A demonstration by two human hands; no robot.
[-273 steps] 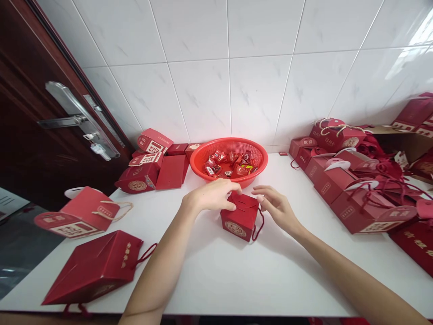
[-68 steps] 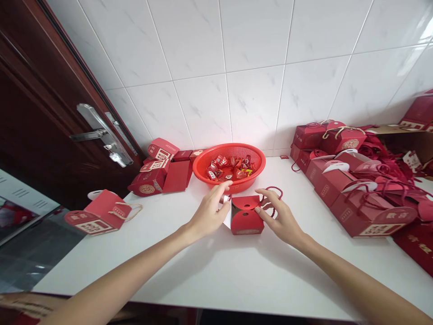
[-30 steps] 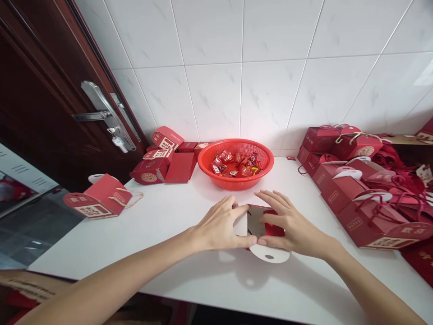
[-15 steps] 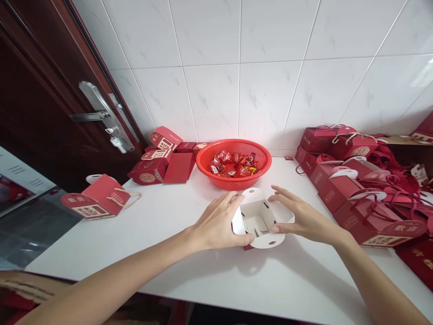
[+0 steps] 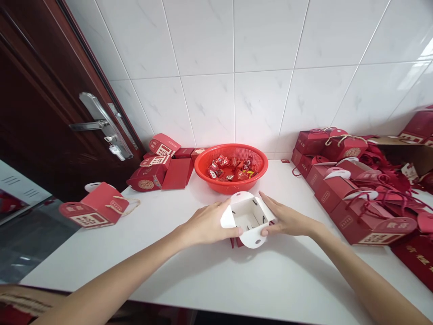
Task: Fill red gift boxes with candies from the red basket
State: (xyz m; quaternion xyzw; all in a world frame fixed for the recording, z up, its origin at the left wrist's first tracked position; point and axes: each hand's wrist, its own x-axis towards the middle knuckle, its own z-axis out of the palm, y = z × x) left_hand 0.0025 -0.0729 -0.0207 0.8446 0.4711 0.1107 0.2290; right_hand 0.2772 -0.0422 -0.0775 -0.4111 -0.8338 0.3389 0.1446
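Note:
A small gift box with a white inside and red outside stands open-topped between my hands, its rounded flaps spread outward. Slots show in its inner walls, and I see nothing lying in it. My left hand grips the left side, thumb at the near corner. On the right side my right hand grips the box with its thumb at the near right corner and fingers along the far flap. Just behind the box sits a red plastic basket with several wrapped candies in it.
Red gift boxes with cord handles crowd the table's right side, beside an open carton. More red boxes are piled at back left. A single closed box stands near the left edge. A door borders the table.
My right hand has closed in on the box's right side, and its right flap has folded up. The view has shifted slightly, and the box appears a little turned and farther left.

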